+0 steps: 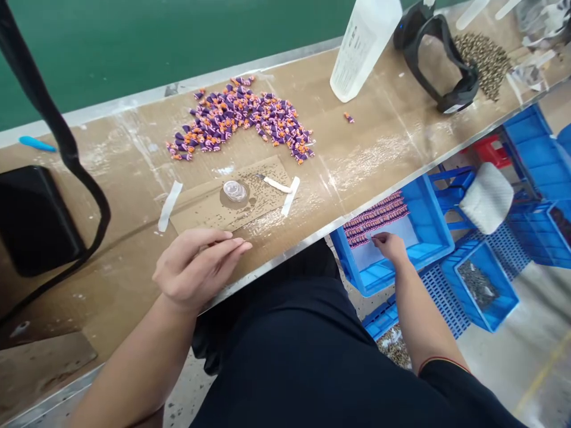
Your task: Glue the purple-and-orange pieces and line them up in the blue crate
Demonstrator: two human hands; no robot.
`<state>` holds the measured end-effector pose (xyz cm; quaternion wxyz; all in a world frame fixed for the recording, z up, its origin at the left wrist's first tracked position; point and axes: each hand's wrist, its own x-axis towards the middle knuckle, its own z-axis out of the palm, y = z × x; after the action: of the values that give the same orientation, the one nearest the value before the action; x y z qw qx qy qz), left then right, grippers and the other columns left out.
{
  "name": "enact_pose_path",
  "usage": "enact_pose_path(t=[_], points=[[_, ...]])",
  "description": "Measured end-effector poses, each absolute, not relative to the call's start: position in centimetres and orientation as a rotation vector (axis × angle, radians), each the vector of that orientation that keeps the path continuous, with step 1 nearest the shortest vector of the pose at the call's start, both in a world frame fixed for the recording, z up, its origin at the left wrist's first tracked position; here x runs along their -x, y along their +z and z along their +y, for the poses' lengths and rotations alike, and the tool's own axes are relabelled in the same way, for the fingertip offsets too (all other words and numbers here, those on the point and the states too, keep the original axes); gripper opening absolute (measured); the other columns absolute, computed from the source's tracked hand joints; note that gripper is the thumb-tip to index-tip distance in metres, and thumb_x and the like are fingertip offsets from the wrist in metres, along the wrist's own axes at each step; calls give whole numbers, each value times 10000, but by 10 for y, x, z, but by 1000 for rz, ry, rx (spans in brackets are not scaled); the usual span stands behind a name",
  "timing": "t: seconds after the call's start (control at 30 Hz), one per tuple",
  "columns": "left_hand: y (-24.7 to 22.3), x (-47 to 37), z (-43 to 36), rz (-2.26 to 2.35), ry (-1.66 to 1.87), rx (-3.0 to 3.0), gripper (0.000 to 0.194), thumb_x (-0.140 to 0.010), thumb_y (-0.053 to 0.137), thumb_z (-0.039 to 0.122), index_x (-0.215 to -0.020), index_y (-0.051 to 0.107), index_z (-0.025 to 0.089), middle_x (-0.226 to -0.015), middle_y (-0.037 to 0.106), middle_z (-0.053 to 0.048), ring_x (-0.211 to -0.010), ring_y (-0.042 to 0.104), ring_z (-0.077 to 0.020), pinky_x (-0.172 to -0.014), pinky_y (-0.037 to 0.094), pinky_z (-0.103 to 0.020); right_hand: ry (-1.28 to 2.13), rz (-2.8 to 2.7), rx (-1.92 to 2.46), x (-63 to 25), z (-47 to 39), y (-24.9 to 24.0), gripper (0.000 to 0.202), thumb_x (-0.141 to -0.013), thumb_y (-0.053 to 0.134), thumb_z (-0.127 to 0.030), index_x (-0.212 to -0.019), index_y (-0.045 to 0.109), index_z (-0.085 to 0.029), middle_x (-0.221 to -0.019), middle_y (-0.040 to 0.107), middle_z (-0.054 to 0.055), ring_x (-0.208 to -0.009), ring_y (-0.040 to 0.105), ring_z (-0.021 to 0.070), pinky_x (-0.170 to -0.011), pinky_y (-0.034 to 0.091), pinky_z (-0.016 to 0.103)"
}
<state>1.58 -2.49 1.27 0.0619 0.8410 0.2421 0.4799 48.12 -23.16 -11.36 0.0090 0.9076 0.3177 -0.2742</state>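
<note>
My left hand (pixel 200 264) hovers at the table's front edge, fingers half bent with their tips drawn together; whatever they may hold is too small to make out. Beyond it lies a cardboard strip (pixel 196 211) bearing a small clear round dish (pixel 235 191) and a white-handled thin tool (pixel 276 185). Down to the right, my right hand (pixel 390 245) reaches into a blue bin (pixel 428 220), thumb and finger pinched at a tiny pale thing. Its fingertips are beside rows of small purple-and-pink pieces (pixel 377 217) laid on a white sheet.
Many loose purple, pink and orange pieces (pixel 250 116) are heaped on the table. A white bottle (pixel 366 50), a black frame-like object (pixel 441 65) and a metallic pile (pixel 482 62) stand at right. A black device (pixel 38 220) and cable occupy the left. Other blue bins (pixel 486 291) stand below.
</note>
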Motion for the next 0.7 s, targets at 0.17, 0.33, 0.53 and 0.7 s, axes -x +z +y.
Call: enact_pose_path(t=[0.17, 0.33, 0.53, 0.7], points=[[13, -16, -25, 730, 1440, -2543, 289, -808, 948, 140, -1020, 786, 252, -950, 759, -26, -757, 728, -166, -687, 650, -310, -864, 1024, -2708, -485, -227, -117, 176, -913, 685, -176, -956, 852, -210, -946, 862, 89, -959, 810, 258, -840, 555, 299], [15, -20, -24, 715, 1439, -2574, 267, -823, 936, 132, -1008, 764, 219, -943, 748, -35, -737, 718, -160, -676, 650, -305, -829, 1046, -2646, -482, -226, -117, 222, -957, 640, -200, -988, 860, -206, -966, 864, 95, -993, 809, 259, -861, 560, 295], [17, -23, -21, 699, 1419, -2612, 228, -832, 920, 114, -960, 746, 189, -926, 741, -47, -710, 707, -152, -663, 644, -289, -733, 1008, -2644, -483, -225, -111, 299, -997, 572, -262, -1020, 865, -202, -913, 852, 115, -939, 810, 281, -858, 578, 329], [27, -19, -30, 721, 1435, -2558, 183, -867, 873, 108, -959, 768, 226, -908, 758, -18, -738, 734, -145, -694, 642, -263, -580, 1057, -2659, -485, -216, -100, 310, -996, 556, -286, -1064, 847, -203, -916, 843, 118, -949, 802, 286, -867, 571, 337]])
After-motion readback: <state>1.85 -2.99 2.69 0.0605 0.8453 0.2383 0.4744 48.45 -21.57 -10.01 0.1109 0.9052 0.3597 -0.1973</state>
